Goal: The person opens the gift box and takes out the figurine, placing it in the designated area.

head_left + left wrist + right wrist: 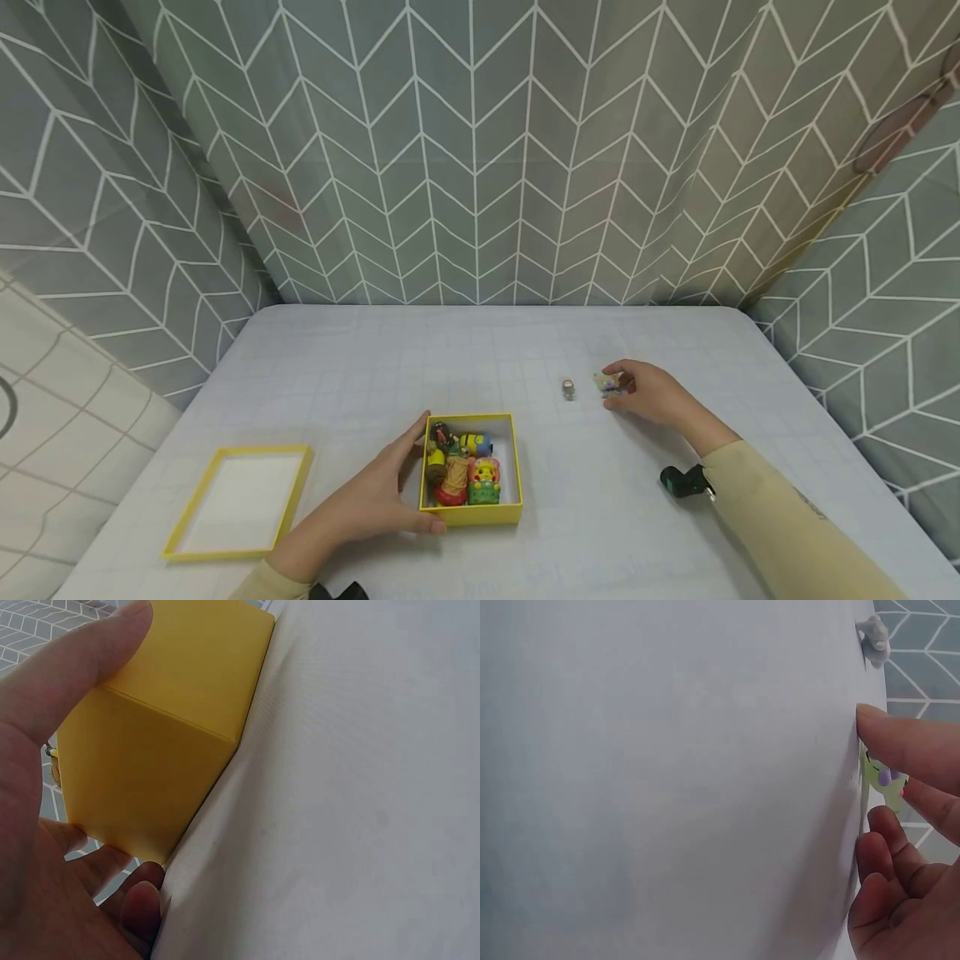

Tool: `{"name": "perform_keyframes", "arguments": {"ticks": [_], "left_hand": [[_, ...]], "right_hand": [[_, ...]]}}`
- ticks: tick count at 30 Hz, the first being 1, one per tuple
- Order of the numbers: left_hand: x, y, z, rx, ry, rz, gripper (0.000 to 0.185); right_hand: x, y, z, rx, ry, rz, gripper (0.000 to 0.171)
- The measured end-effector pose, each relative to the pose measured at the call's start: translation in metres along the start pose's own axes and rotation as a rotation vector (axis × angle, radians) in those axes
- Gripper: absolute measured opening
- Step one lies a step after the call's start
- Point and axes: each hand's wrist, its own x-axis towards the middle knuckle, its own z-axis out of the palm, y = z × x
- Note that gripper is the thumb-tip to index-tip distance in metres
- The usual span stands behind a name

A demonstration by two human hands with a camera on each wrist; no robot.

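Note:
My left hand grips a yellow open-topped box at its left side, the thumb along the front wall and the fingers round the back corner. Inside lie several toy figures, among them a Pikachu figure in green and pink, and a blue-and-yellow Minion figure. My right hand is at the far right, thumb and forefinger spread on either side of a small pale green figurine with purple bits. In the right wrist view the thumb partly hides this figurine.
A small grey figurine stands left of my right hand. The yellow-rimmed box lid lies inside-up at the left of the white-covered table. Patterned grey curtains hang behind and beside the table.

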Motion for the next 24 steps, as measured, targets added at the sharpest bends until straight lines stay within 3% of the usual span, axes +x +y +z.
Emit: {"name": "perform_keyframes", "arguments": {"ticks": [9, 16, 24], "left_hand": [[-0.001, 0.002, 0.000, -0.014, -0.004, 0.003, 0.135], [-0.004, 0.000, 0.000, 0.009, 0.013, -0.002, 0.137], [-0.002, -0.002, -0.004, 0.046, 0.031, 0.023, 0.139]], "right_hand": [[0.001, 0.003, -0.002, 0.020, -0.024, 0.000, 0.057], [-0.006, -0.001, -0.006, -0.001, -0.042, 0.048, 0.067], [-0.056, -0.021, -0.010, 0.085, 0.092, 0.058, 0.070]]}}
